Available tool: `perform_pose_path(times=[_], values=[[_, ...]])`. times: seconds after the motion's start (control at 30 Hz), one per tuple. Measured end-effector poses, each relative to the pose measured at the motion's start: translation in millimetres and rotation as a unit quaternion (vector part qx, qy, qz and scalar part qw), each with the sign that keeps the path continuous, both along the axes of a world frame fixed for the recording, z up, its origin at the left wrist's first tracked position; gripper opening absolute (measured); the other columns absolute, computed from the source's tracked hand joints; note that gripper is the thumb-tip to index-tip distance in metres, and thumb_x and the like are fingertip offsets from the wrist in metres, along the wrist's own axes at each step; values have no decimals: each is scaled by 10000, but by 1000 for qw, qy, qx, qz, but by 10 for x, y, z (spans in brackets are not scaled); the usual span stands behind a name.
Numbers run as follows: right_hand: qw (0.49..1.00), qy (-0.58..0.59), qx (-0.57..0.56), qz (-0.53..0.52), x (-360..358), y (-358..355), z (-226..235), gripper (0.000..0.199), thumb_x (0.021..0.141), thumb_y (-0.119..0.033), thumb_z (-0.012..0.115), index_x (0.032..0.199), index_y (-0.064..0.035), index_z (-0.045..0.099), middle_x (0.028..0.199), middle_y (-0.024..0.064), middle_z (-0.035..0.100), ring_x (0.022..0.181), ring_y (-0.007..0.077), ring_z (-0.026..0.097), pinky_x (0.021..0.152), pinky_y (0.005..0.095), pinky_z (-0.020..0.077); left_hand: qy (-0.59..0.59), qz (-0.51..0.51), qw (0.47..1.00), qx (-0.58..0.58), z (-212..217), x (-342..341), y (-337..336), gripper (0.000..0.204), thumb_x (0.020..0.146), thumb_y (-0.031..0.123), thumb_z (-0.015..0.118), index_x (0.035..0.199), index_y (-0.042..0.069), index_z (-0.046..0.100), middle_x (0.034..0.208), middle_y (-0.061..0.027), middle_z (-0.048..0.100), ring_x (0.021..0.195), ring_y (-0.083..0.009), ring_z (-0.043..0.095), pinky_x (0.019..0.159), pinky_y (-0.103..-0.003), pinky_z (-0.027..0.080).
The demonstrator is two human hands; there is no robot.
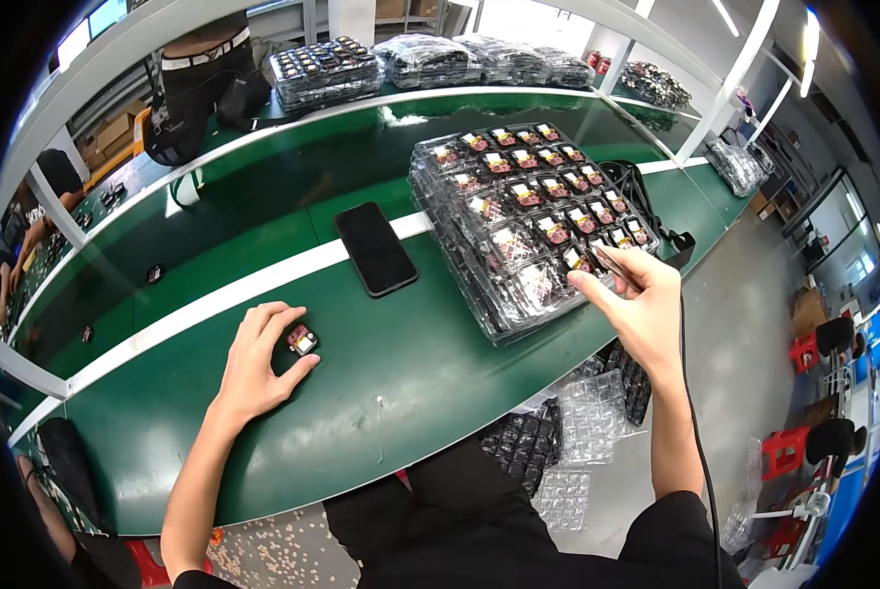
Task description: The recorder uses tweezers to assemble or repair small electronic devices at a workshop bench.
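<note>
My left hand (260,365) rests on the green bench with its thumb and fingers around a small black module (302,340) that has a white patch on top. At the right, my right hand (641,302) grips a slim, dark pen-like tool (618,271); its exact kind is hard to make out. That hand is over the near right corner of a stack of clear plastic trays (479,270). Rows of similar small modules (553,231) with white and yellow patches sit in the top tray's pockets. Between my hands, farther back, lies a black phone (376,249).
A dark cable (697,432) hangs beside my right forearm. Black straps (680,240) lie behind the stack. A conveyor (263,226) carries a few loose modules beyond a white rail. More wrapped trays (425,61) stand on the far ledge. Empty trays (592,417) are below the bench edge.
</note>
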State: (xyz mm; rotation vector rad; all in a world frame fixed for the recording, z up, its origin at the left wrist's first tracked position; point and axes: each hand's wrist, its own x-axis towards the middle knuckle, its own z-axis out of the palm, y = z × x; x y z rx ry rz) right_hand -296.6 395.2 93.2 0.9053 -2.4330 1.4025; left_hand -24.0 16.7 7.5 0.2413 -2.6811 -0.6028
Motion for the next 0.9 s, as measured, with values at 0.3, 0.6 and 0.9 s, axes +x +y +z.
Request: perform_pose_path(times=[0.3, 0.6, 0.9], values=[[959, -203, -31, 195, 858, -440, 10, 220, 1079, -13, 664, 1276, 52, 739, 1029, 39, 764, 801, 62, 603, 705, 236, 467, 16, -55, 996, 65, -30, 18, -63, 713, 833, 217, 904, 1475, 79, 625, 1411, -148, 642, 1287, -342, 609, 1158, -464, 465], [910, -186, -29, 370, 828, -2023, -808, 183, 1023, -83, 784, 1164, 20, 837, 755, 51, 706, 610, 51, 545, 538, 271, 400, -27, 7, 998, 57, -159, 64, -169, 697, 809, 319, 950, 1399, 81, 667, 1268, -97, 661, 1175, -288, 609, 1046, -424, 456], [878, -251, -73, 402, 724, -2231, -1235, 141, 977, -23, 806, 1097, 46, 835, 853, 49, 771, 698, 43, 637, 582, 229, 469, -6, 10, 998, 57, -169, 73, -183, 527, 779, 176, 948, 1262, 77, 761, 1219, -75, 658, 1108, -285, 607, 1010, -428, 454]])
